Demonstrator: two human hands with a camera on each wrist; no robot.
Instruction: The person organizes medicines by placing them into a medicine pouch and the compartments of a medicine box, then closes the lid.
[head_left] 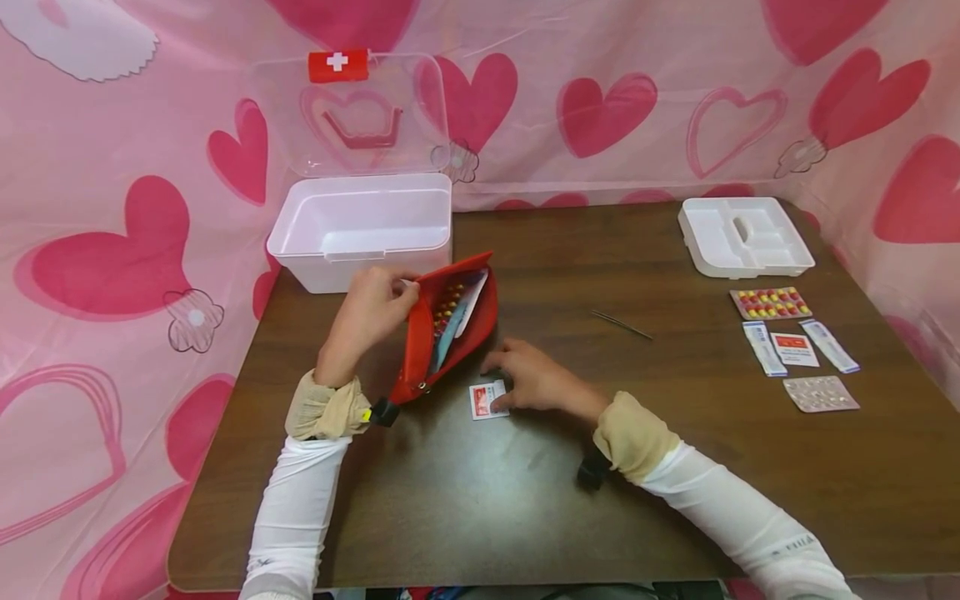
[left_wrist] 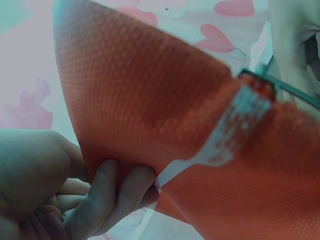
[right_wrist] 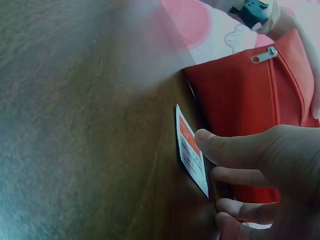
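Red pouch (head_left: 420,337), frame centre: left hand (head_left: 371,310) pinches it open; right hand (head_left: 538,379), fingers (right_wrist: 235,176) half-spread, reaches a packet (head_left: 483,402), probably needing a pinch next.

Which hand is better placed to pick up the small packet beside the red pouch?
The right hand, I'd judge: it is right at the small packet, with its thumb at the edge. The left hand is occupied, gripping the red pouch near its opening.
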